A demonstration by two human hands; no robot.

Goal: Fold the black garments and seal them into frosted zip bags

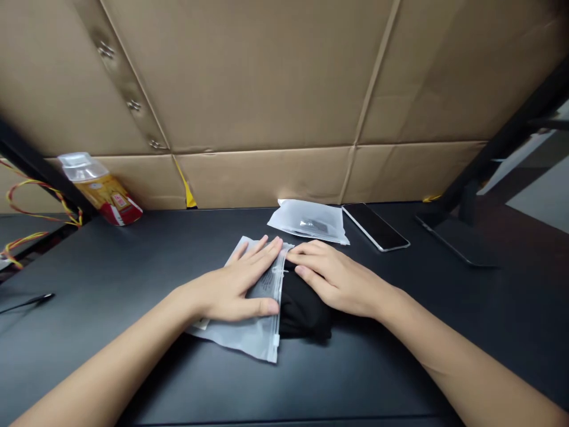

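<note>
A frosted zip bag point(262, 341) lies on the dark table, its zip edge running from top to bottom on the right side. My left hand point(242, 284) rests flat on the bag with its fingers spread. Black cloth point(304, 311) sits at the zip edge, to the right of the bag; whether part of it is inside the bag cannot be made out. My right hand point(331, 273) lies over the upper part of the cloth, fingers bent and close together near the top of the zip edge. What its fingertips hold, if anything, is hidden.
Behind the hands lies a second frosted bag point(311, 222) with a small dark item inside. A phone point(377, 227) is to its right, and a black stand point(457, 237) farther right. At the left are a red and yellow bottle point(104, 193) and a cable end point(40, 299).
</note>
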